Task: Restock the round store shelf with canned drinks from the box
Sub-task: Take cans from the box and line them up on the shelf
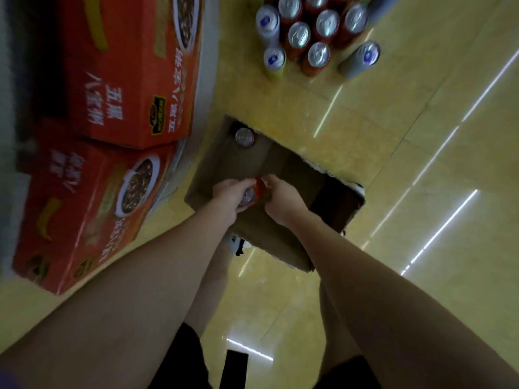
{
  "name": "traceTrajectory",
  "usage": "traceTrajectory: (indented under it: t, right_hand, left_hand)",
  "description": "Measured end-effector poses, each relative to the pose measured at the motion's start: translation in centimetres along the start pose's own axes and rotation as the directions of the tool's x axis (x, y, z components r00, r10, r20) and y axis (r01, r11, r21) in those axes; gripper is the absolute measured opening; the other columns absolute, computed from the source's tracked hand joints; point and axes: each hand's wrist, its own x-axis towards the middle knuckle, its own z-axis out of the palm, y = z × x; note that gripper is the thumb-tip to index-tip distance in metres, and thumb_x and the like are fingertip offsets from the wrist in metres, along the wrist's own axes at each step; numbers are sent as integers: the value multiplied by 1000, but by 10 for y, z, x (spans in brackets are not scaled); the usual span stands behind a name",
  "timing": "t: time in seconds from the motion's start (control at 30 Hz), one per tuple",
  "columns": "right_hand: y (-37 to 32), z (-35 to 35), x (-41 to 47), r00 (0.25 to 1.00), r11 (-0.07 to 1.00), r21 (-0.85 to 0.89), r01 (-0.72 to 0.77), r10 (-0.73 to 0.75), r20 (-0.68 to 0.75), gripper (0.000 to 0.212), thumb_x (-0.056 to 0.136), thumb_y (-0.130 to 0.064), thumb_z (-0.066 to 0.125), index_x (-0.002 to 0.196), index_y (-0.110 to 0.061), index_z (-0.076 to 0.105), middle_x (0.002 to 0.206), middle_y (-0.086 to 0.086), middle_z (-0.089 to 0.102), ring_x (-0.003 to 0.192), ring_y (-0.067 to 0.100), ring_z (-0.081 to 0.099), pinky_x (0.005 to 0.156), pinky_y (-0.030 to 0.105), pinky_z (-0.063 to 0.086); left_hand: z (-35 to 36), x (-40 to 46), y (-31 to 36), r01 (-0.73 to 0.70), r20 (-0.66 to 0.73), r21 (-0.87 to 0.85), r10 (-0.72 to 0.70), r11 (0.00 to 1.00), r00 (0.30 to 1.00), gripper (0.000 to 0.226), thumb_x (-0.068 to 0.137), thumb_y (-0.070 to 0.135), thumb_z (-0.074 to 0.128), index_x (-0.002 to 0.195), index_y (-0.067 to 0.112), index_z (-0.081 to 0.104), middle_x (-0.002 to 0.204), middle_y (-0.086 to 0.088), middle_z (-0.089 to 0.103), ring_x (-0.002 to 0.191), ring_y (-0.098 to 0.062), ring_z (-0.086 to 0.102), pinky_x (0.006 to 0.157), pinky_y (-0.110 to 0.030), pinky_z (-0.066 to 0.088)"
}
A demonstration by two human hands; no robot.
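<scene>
both hands over box: left hand and right hand curled round red can. likely rigid, smooth, slippery; grip sidewall.

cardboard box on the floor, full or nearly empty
Nearly empty. The cardboard box shows mostly bare bottom: one upright can stands in its far corner, and both hands hold a red can over it.

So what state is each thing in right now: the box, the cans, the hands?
cardboard box: open on the floor, nearly empty
red can: held over the box
lone can: upright in the box's far corner
floor cans: upright, clustered
left hand: gripping the red can
right hand: gripping it too
</scene>
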Motion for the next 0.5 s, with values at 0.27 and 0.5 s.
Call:
traceTrajectory:
  t: [0.27,0.5]
  right_hand:
    - [-70,-68,-117,987,988,-52,145,-147,-57,49,84,-21,65,130,-11,50,125,12,53,115,30,54,99,38,44]
    - [-148,-135,-251,963,962,-111,248,-257,-78,66,70,-29,79,130,-17,54,121,7,60,110,28,60,92,35,49]
  left_hand:
    - [-34,-160,19,-317,148,240,289,917,946,36,68,19,85,96,29,64,101,2,67,101,-22,64,95,-43,53]
    - [-64,-331,46,-478,60,287,483,830,874,38,62,27,85,80,16,53,81,-14,62,77,-18,57,55,-26,41]
